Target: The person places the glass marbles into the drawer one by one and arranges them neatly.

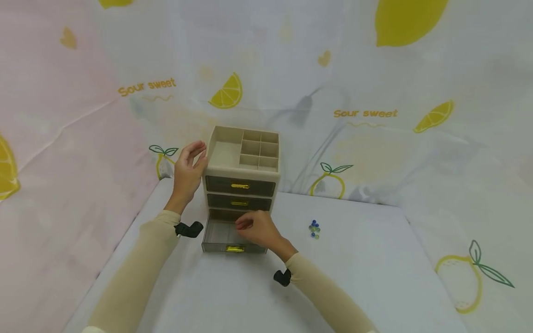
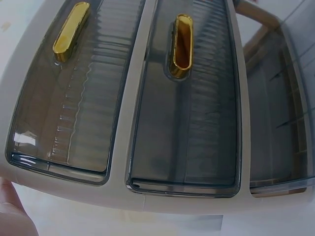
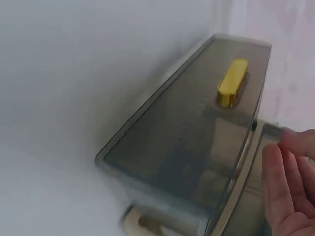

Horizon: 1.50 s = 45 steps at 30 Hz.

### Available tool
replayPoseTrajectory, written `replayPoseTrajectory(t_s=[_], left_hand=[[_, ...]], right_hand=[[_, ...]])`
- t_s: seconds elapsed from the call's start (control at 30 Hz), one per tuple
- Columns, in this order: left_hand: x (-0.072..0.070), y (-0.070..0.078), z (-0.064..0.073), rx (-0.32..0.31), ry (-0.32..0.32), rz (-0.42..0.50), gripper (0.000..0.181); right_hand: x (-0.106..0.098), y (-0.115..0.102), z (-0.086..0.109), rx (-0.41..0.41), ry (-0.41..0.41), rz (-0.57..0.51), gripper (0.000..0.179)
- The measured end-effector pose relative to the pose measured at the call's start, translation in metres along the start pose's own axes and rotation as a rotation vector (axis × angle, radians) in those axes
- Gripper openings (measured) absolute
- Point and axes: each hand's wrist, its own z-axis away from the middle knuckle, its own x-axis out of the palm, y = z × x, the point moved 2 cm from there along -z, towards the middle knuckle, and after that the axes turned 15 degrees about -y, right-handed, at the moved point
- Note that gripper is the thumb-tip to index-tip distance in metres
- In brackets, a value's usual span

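A beige desktop organizer [image 1: 244,172] stands on the table, with two dark clear-fronted drawers closed. Its bottom drawer [image 1: 216,231] is pulled out; the gold handle [image 3: 233,82] on its front shows in the right wrist view. My left hand [image 1: 190,171] is at the organizer's left side, fingers loosely bent, fingertips right at the upper edge. In the left wrist view only part of that hand shows at the lower left corner. Over the pulled-out drawer is my right hand [image 1: 260,229], thumb close to the fairly straight fingers. Nothing shows between them.
Several small blue and green glass marbles [image 1: 314,229] lie in a cluster on the white table [image 1: 354,268], right of the organizer. The organizer's top has open compartments [image 1: 251,148]. A lemon-patterned cloth [image 1: 266,55] hangs behind the table.
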Motion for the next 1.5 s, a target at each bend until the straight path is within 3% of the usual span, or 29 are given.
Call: replayPoseTrajectory(t_s=[0.23, 0.4, 0.77, 1.1, 1.3, 1.5], left_hand=[[0.001, -0.001, 0.004, -0.002, -0.007, -0.004, 0.046], [0.0, -0.001, 0.005, 0.015, -0.004, 0.0, 0.046], [0.0, 0.0, 0.004, 0.003, -0.001, -0.006, 0.047], [0.005, 0.006, 0.002, -0.009, -0.01, -0.008, 0.048], [0.007, 0.024, 0.005, -0.02, -0.002, -0.038, 0.046], [0.01, 0.023, 0.005, -0.01, -0.021, -0.029, 0.047]], right_hand=[[-0.021, 0.012, 0.03, 0.008, 0.071, -0.045, 0.017], [-0.042, 0.028, 0.041, 0.046, 0.156, -0.056, 0.016], [-0.085, 0.078, 0.06, 0.193, 0.34, 0.078, 0.014], [-0.094, 0.123, 0.073, 0.288, 0.502, 0.112, 0.019], [-0.093, 0.137, 0.075, 0.369, 0.522, 0.061, 0.023], [-0.104, 0.154, 0.085, 0.46, 0.568, 0.047, 0.022]])
